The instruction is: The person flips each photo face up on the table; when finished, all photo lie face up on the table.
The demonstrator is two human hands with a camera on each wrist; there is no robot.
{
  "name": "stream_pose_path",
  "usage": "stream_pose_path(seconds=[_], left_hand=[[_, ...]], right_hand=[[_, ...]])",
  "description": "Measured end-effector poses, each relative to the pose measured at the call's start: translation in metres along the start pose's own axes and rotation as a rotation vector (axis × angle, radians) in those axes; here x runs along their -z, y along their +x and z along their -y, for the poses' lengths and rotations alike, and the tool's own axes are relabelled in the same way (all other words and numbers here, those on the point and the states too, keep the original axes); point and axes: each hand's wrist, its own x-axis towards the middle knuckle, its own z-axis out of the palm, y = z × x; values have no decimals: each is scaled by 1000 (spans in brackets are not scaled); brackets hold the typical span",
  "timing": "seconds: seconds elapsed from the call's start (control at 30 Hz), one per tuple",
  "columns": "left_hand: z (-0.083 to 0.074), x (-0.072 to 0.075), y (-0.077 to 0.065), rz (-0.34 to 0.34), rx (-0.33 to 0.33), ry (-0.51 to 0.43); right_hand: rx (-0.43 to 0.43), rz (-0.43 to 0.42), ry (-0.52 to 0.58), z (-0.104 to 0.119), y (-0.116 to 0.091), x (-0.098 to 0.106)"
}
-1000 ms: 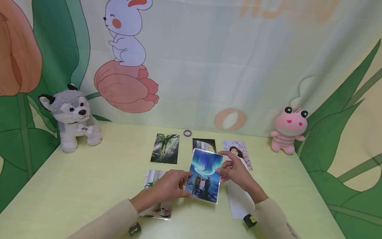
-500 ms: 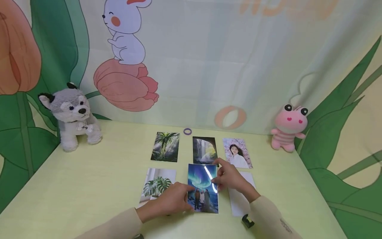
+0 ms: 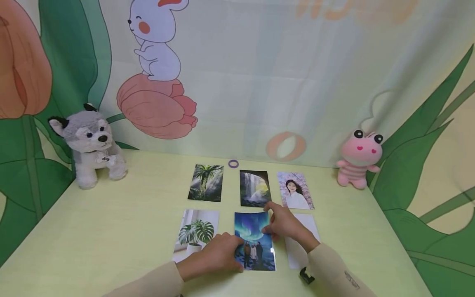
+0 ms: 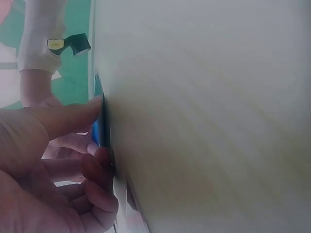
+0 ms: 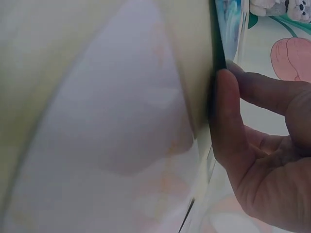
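Observation:
A glossy photo (image 3: 254, 243) of several people under a blue-green aurora lies flat at or just over the table, front middle. My left hand (image 3: 219, 252) holds its left edge; in the left wrist view, the thumb (image 4: 77, 116) is on one face and the curled fingers at the edge. My right hand (image 3: 283, 222) pinches its upper right side between thumb and fingers, also seen as the hand (image 5: 262, 131) in the right wrist view. Left of it is a potted-plant photo (image 3: 196, 229), partly behind my left hand. A blank white card (image 3: 297, 255) lies under my right forearm.
Behind lie a palm-tree photo (image 3: 205, 183), a waterfall-cave photo (image 3: 254, 187) and a portrait photo (image 3: 295, 190) in a row. A purple ring (image 3: 233, 163) sits near the back. A plush husky (image 3: 96, 148) and a pink plush frog (image 3: 358, 161) stand at the back corners.
Both hands have brought the aurora photo down and toward the front. It has tipped from facing me to lying nearly flat, uncovering the waterfall-cave photo.

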Motion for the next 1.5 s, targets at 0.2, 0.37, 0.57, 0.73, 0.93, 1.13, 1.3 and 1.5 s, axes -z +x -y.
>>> stream_pose_path(seconds=[0.2,0.37,0.57,0.73,0.93,1.13,1.3,1.5], left_hand=[[-7,-1,0,-6,2,59],[-11,-2,0,-14,-7,115],[-12,-1,1,-19,-37,119],[-12,5,7,-18,-42,92],[-16,8,24,-117,-123,82],[-31,-3,50,-131,-188,263],[-47,-14,69,-30,-256,357],[-61,-27,84,92,-299,431]], right_hand=[[-27,-24,-84,1,-1,0],[-75,-44,-165,1,-2,0],[-63,-95,-149,-6,-2,5],[-25,-172,-64,-23,-5,29],[-8,-171,-45,-54,-17,64],[5,-155,-113,-84,-31,82],[2,-123,-134,-99,-34,86],[20,-103,-138,-103,-37,88]])
